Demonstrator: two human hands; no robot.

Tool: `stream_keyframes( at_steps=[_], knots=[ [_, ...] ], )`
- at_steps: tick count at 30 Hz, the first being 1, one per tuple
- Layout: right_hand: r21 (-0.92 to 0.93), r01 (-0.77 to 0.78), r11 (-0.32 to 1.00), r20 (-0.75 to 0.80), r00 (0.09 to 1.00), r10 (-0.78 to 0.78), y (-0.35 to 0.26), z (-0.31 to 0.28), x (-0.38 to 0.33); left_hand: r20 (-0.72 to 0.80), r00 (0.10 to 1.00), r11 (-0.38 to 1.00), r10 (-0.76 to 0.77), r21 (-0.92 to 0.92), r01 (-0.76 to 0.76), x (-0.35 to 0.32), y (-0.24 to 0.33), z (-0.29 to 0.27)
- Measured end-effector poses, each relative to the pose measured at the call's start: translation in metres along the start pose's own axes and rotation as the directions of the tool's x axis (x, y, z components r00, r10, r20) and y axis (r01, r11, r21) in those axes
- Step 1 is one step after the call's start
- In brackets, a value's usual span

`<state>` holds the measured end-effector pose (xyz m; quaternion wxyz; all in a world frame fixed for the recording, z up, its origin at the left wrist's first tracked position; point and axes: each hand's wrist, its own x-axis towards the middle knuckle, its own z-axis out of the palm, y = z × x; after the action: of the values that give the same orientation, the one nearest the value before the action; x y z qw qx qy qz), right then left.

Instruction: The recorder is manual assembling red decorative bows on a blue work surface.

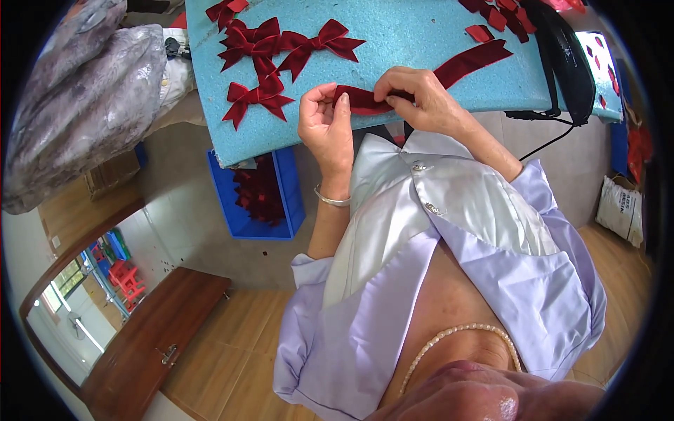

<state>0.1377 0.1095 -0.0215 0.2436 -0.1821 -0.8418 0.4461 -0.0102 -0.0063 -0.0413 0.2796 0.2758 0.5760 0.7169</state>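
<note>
A dark red velvet ribbon (472, 64) stretches between my hands at the near edge of the light blue table (407, 28). My left hand (328, 123) pinches one end between thumb and fingers. Farther along the strip, my right hand (421, 98) is closed on it with thumb and fingertips. Beyond that hand the free tail runs to the right over the tabletop and ends in a notched cut. Several tied red velvet bows (319, 45) lie on the table to the left of my hands, some overlapping.
Folded red ribbon pieces (495, 17) are at the far right, near a black bag-like object (569, 63). Below the table's left corner stands a blue bin (290, 228) holding red bows. Shiny grey patterned fabric (105, 91) is at the left.
</note>
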Motion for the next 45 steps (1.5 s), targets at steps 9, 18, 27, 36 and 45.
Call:
stream_keyframes(
  at_steps=[9, 18, 27, 36, 45],
  knots=[
    [0.092, -0.254, 0.963, -0.042, 0.965, 0.259, -0.017, 0.008, 0.014, 0.075, 0.986, 0.974, -0.147, -0.166, 0.157, 0.000, 0.017, 0.001],
    [0.263, -0.241, 0.934, 0.023, 0.970, 0.244, -0.002, 0.009, 0.013, 0.100, 0.973, 0.943, -0.206, -0.245, 0.225, -0.003, 0.022, 0.001],
    [0.116, -0.190, 0.975, 0.008, 0.982, 0.191, -0.014, 0.004, 0.015, 0.184, 0.940, 0.855, -0.286, -0.394, 0.337, 0.004, 0.020, -0.011],
    [0.104, -0.114, 0.988, 0.040, 0.993, 0.111, -0.015, -0.005, 0.020, 0.340, 0.857, 0.830, -0.386, -0.277, 0.484, 0.011, 0.023, -0.010],
    [0.109, -0.057, 0.992, 0.090, 0.995, 0.047, -0.018, -0.011, 0.021, 0.361, 0.834, 0.802, -0.418, -0.284, 0.525, 0.015, 0.019, -0.012]
  ],
)
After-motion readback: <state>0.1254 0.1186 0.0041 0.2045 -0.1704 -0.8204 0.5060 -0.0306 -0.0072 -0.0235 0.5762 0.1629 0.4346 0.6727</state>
